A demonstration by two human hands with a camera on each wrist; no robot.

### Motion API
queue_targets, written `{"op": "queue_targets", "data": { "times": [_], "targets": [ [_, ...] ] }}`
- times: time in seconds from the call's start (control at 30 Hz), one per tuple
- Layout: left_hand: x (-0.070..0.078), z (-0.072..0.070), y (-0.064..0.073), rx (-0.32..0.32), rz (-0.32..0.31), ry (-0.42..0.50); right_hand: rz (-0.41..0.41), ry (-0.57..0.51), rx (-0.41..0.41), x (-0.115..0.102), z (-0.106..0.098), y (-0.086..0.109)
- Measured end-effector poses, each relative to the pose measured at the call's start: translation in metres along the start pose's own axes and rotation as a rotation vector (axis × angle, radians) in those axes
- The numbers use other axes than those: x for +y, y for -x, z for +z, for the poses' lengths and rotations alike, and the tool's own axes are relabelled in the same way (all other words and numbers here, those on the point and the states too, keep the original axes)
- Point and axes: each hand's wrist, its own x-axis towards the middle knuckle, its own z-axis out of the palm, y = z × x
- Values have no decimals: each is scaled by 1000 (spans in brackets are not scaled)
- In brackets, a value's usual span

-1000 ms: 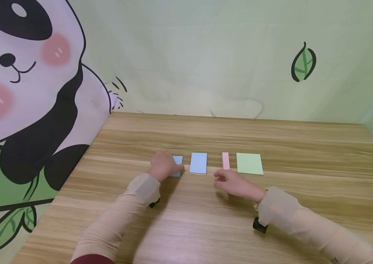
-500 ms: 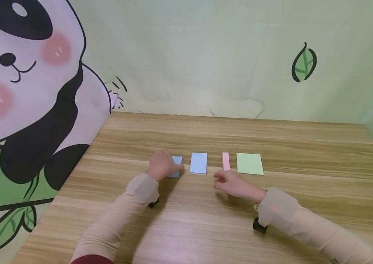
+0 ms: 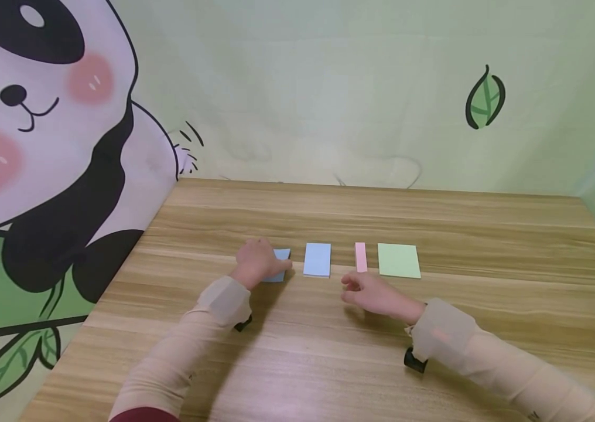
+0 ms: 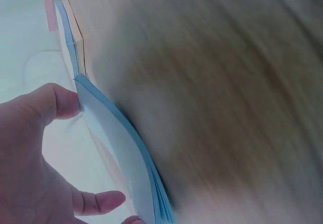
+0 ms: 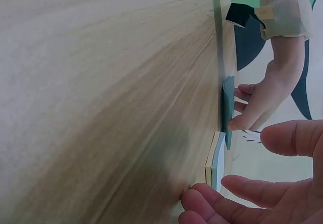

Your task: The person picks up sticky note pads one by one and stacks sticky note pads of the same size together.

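My left hand (image 3: 256, 261) holds a blue sticky-note pad (image 4: 116, 133) at the left end of a row. Its thumb presses one end while fingertips touch the other, and the pad bows between them with sheets fanning apart at the finger end. From above, the hand hides much of this pad. Beside it lies a second blue pad (image 3: 317, 259), with a cream layer under the blue. My right hand (image 3: 373, 291) rests at the table with loosely curled fingers and holds nothing. Just beyond its fingers is a narrow pink strip pad (image 3: 361, 256).
A green sticky-note pad (image 3: 399, 261) lies at the row's right end. The wood-grain table (image 3: 329, 363) runs back to a pale green wall cloth (image 3: 329, 105) printed with a panda (image 3: 39, 117). Both wrists carry a black device.
My left hand and the blue pad it holds have shifted very slightly left. The right hand and the other pads stay as they were.
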Motion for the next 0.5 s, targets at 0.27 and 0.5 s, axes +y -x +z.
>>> {"op": "queue_targets", "data": {
  "times": [0.27,0.5],
  "targets": [
    [0,-1,0,-3,5,-18,6,-4,-3,0,0,1],
    [3,-4,2,-5,-3,-1,7,3,2,-1,-1,2]
  ]
}}
